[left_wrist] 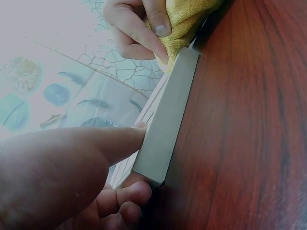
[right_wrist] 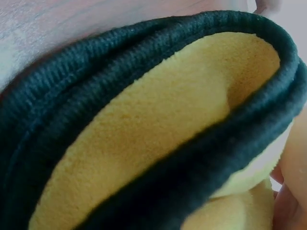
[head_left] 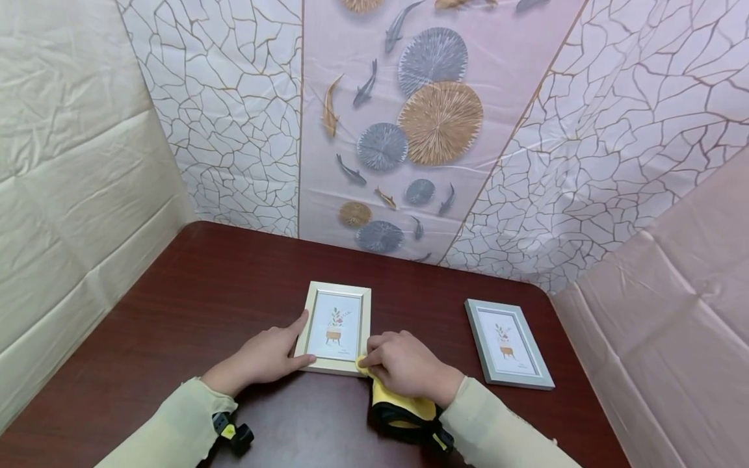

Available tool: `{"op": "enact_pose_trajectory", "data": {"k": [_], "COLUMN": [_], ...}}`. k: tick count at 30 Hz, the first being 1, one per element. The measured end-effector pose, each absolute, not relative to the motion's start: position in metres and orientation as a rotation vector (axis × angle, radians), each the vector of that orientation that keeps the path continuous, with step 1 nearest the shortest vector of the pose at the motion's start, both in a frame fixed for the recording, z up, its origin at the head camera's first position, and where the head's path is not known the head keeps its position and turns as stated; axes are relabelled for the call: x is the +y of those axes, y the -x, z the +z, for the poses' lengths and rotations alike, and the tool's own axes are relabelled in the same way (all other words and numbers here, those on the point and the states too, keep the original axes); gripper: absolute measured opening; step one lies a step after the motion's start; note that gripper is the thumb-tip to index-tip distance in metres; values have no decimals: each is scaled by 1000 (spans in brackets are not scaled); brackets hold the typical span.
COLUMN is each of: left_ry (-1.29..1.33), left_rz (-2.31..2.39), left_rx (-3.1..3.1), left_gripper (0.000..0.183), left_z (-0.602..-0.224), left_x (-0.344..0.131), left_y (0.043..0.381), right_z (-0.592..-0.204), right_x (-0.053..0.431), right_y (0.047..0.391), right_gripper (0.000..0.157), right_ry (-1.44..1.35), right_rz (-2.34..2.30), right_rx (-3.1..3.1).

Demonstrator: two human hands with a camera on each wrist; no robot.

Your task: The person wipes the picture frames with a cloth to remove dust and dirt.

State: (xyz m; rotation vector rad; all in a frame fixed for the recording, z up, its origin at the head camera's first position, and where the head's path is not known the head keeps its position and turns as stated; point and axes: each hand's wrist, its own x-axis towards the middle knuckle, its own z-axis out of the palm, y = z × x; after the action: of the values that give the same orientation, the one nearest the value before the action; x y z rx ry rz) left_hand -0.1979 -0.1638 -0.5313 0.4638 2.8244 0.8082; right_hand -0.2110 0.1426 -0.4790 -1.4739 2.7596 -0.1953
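Note:
A cream picture frame (head_left: 336,371) lies on the table, its print showing a potted plant. My left hand (head_left: 263,354) grips its lower left corner; in the left wrist view the thumb lies on the frame's face and the curled fingers (left_wrist: 132,194) are at the corner. My right hand (head_left: 404,364) pinches a yellow cloth (left_wrist: 184,24) with black edging, a bunched tip of it touching the frame's lower right corner. The rest of the cloth hangs folded below that hand. Close up, the cloth (right_wrist: 158,110) fills most of the right wrist view and hides the frame there.
A second picture frame (head_left: 490,354), grey-green with a similar print, lies to the right on the dark red-brown table (head_left: 246,273). Patterned fabric (head_left: 246,117) hangs behind the table, and plain pale sheets (head_left: 64,214) hang at both sides.

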Motion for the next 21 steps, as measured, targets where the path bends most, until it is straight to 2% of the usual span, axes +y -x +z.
{"op": "enact_pose_trajectory", "data": {"k": [9, 21], "left_ry": [-468, -440], "left_rz": [779, 793], "left_rx": [2835, 2814], "left_gripper": [101, 102], "left_z": [-529, -528], "left_x": [-163, -164], "left_y": [196, 197], "right_z": [-475, -467], "right_x": [140, 111], "right_y": [207, 207], "right_gripper": [17, 19], "right_ry": [1525, 1597], "right_rz": [-69, 72], "right_rx": [2761, 2739]}}
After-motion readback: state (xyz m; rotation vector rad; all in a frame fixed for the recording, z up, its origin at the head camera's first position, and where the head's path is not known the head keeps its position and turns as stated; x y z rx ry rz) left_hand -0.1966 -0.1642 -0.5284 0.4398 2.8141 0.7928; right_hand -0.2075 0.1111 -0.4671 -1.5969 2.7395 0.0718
